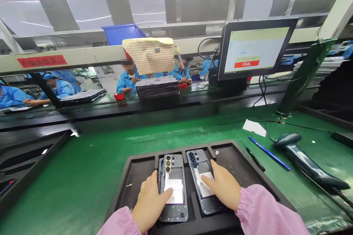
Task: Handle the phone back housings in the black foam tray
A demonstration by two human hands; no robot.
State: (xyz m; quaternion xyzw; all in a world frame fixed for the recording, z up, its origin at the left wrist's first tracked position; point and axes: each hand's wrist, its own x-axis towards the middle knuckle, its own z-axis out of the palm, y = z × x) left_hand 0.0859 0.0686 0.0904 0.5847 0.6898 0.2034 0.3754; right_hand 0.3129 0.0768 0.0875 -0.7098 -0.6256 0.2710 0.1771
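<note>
Two smartphones with their back covers off lie side by side, camera end away from me, at a black foam tray. My left hand grips the left smartphone by its sides, thumb over the white battery label. Another phone's edge shows just beneath that one. Round the right smartphone my right hand is closed, its thumb on the white label and fingers along the far right side. The left phone has pale gold lens rings; those on the right one look blue.
Right of the tray lie a black screwdriver, a blue pen, a barcode scanner and a white paper scrap. A monitor shows FAIL. Another dark tray stands left. Across the bench, people in blue work.
</note>
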